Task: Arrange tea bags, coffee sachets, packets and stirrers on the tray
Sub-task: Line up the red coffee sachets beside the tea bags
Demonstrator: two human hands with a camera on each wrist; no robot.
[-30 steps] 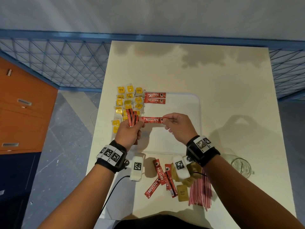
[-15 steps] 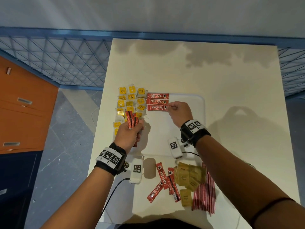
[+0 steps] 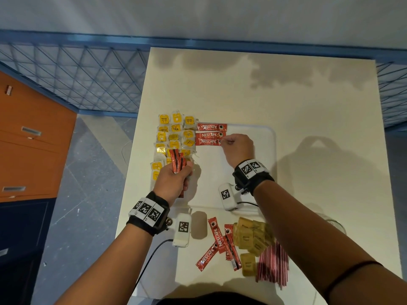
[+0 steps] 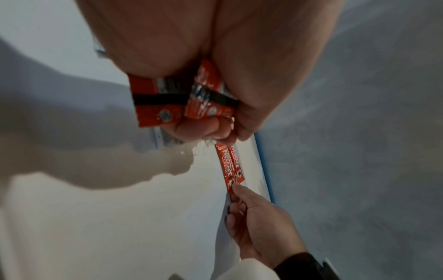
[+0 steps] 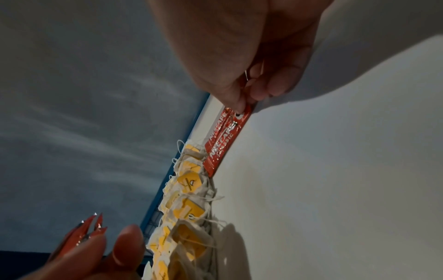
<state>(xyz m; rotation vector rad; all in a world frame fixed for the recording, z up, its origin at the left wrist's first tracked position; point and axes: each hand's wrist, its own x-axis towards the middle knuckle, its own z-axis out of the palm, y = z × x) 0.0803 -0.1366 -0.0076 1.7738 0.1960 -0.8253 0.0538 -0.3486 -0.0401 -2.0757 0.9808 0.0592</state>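
A white tray [image 3: 267,137] lies mid-table. Several yellow tea bags [image 3: 176,137] fill its left side. Beside them lie three red coffee sachets in a column; my right hand [image 3: 224,140] pinches the right end of the lowest coffee sachet [image 3: 208,142], seen flat on the tray in the right wrist view [image 5: 221,144]. My left hand [image 3: 176,179] grips a bunch of red sachets [image 3: 177,160] upright over the tray's left part, close-up in the left wrist view [image 4: 182,102]. Loose sachets [image 3: 218,243], tan packets [image 3: 251,236] and red stirrers [image 3: 273,263] lie near the table's front edge.
A glass jar [image 3: 334,225] stands at the right behind my forearm. The table [image 3: 308,106] stretches bare beyond the tray. A blue mesh fence [image 3: 77,80] runs behind and left; an orange cabinet [image 3: 28,139] stands at the left.
My right hand carried one sachet from beside my left hand up to the tray's far left and laid it under the two others. The left hand stayed in place with its bunch.
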